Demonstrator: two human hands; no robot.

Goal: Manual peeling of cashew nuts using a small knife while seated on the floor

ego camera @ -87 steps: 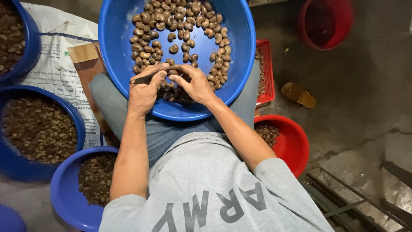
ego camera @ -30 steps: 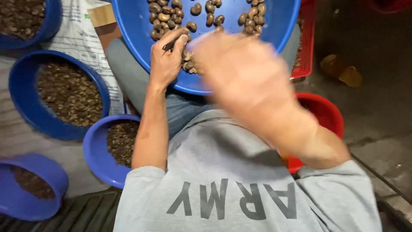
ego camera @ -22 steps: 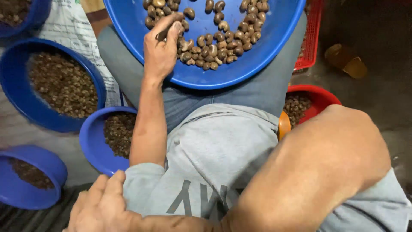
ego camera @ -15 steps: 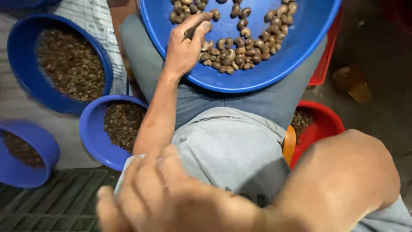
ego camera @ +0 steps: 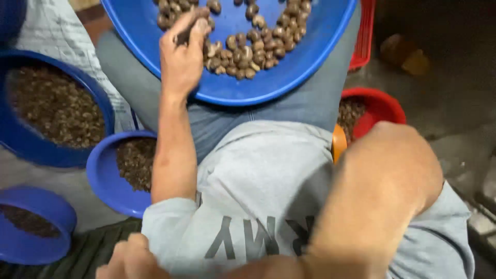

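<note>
Nearest the camera, along the bottom edge of the frame, the right hand [ego camera: 132, 261] shows only as a blurred back and knuckles at lower left, its forearm crossing the lower right and the bent elbow rising at right centre; whether its fingers are spread, closed or holding anything cannot be told. Under that arm lies the grey shirt [ego camera: 268, 181] with dark lettering, filling the lower middle. Just left of the shirt sits a small blue bowl [ego camera: 101, 183] of dark brown shell scraps, and at the lower left corner another blue bowl [ego camera: 36, 243] holds darker matter. Higher on the left a large blue tub [ego camera: 20, 150] is filled with brown shells, with a printed white sack [ego camera: 51, 31] beside it toward the upper left. Right of the shirt, a red bowl [ego camera: 380, 106] with brown nuts stands near an orange rim [ego camera: 338, 142]. The left arm runs up the middle left of the frame to the left hand [ego camera: 181, 57], which rests on the near edge of the big blue basin [ego camera: 305, 62] on the grey-trousered lap [ego camera: 294, 106]; its thumb and forefinger are pressed together, pinching a small dark tool [ego camera: 183, 37], the other fingers curled under. Cashew nuts [ego camera: 253, 44] lie scattered in the basin, just right of that hand and across the upper centre. Beyond, a red crate [ego camera: 364, 36] edges the basin at upper right, and a blurred yellowish object [ego camera: 405, 54] lies on the dark floor.
</note>
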